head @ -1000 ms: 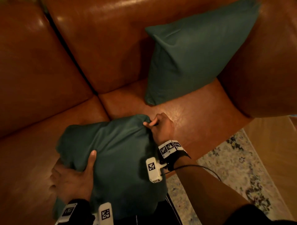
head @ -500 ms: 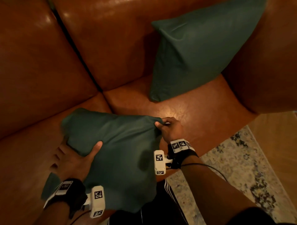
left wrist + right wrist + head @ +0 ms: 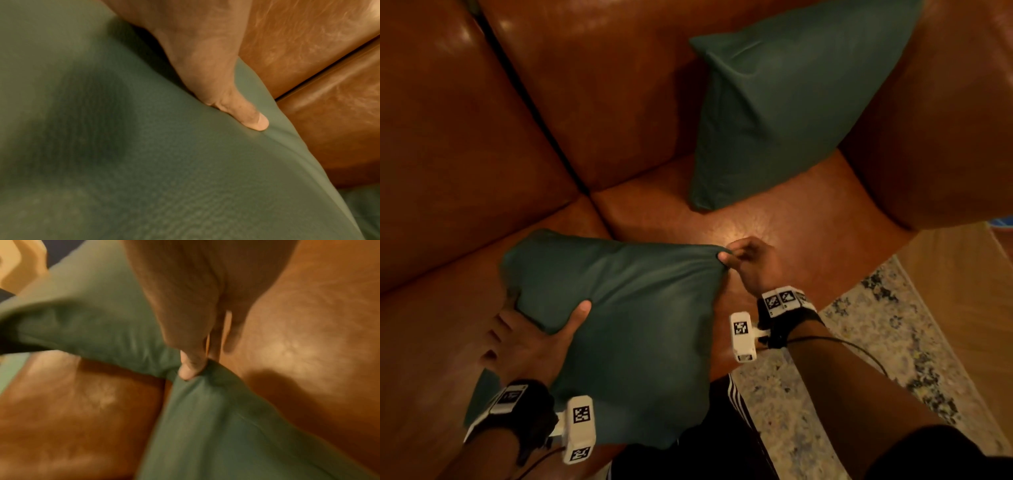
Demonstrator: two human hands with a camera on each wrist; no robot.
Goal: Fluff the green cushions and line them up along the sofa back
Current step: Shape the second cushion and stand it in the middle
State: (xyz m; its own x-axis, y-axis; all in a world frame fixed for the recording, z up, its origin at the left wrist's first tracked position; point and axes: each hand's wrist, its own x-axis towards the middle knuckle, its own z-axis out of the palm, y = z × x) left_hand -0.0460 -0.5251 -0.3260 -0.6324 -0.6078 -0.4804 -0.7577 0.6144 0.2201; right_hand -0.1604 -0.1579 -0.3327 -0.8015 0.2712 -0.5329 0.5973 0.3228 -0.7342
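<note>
Head view: we have spread the near cushion (image 3: 626,329) wider; right hand (image 3: 751,265) pinches its corner, left hand (image 3: 534,339) grips its edge, so fluffing continues.

Brown leather sofa (image 3: 774,219) in front of me, glossy seat and back cushions. One dark green square fabric cushion (image 3: 784,102) stands on the seat, leaning against the sofa back. Patterned pale rug (image 3: 876,342) lies on the wooden floor (image 3: 955,274) beside the sofa.
</note>
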